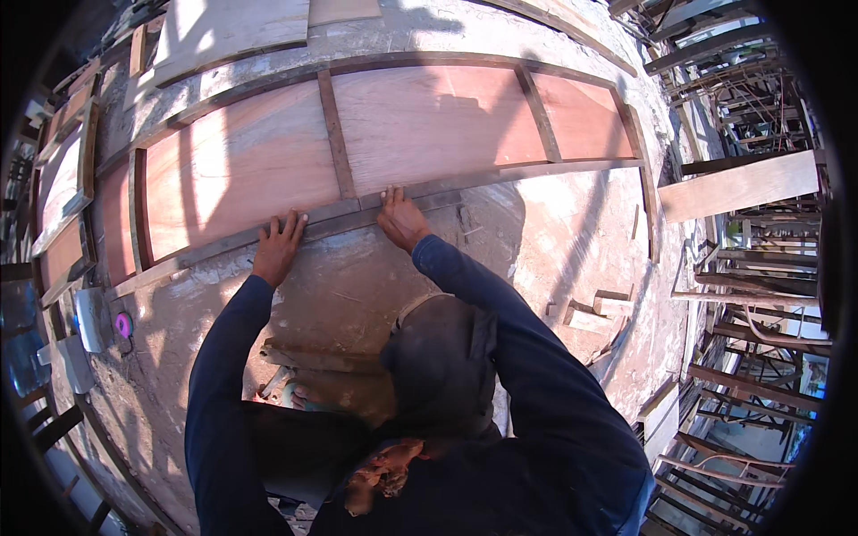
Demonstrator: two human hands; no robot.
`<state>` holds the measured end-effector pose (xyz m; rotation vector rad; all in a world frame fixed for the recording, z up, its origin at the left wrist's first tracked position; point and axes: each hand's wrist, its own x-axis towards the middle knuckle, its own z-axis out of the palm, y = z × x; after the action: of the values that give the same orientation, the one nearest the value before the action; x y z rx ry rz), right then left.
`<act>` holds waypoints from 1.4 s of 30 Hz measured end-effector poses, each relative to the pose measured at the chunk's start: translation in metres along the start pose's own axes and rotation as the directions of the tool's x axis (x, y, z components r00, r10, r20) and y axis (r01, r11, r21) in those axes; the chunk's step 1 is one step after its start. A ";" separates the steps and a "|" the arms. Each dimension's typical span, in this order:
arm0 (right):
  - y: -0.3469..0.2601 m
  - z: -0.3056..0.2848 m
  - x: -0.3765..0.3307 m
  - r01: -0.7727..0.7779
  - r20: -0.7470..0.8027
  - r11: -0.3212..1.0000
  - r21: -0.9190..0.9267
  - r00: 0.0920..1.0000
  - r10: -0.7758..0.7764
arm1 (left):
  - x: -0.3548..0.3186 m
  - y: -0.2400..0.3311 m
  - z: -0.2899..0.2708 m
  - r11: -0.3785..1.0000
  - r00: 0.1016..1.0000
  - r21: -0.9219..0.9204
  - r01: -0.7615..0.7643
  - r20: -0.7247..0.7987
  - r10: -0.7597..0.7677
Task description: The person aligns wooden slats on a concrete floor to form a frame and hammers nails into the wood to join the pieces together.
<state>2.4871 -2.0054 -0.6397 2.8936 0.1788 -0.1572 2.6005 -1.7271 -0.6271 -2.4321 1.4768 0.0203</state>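
A long panel of pinkish plywood lies on the ground, framed by dark wooden battens with crosspieces such as the crosspiece. Along its near side runs a wooden batten. My left hand grips this batten, its fingers over the top edge. A little to the right, my right hand holds the same near side close to where two lengths appear to meet, its fingers bent over the wood. Both thumbs are partly hidden.
Offcut wood blocks lie on the ground at right, near a pale board. Another plywood sheet rests beyond the frame. At left are a pink round object and a smaller framed panel. Stacked timber fills the right side.
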 end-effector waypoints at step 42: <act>-0.012 0.045 0.012 -0.263 -0.041 0.906 0.332 0.955 0.292 | 0.017 -0.005 0.075 0.994 0.944 -0.047 -0.095 -0.321 0.075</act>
<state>2.4929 -2.0031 -0.6877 3.2126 -0.2727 -0.0028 2.6234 -1.7203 -0.7007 -2.5085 1.7384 -0.3299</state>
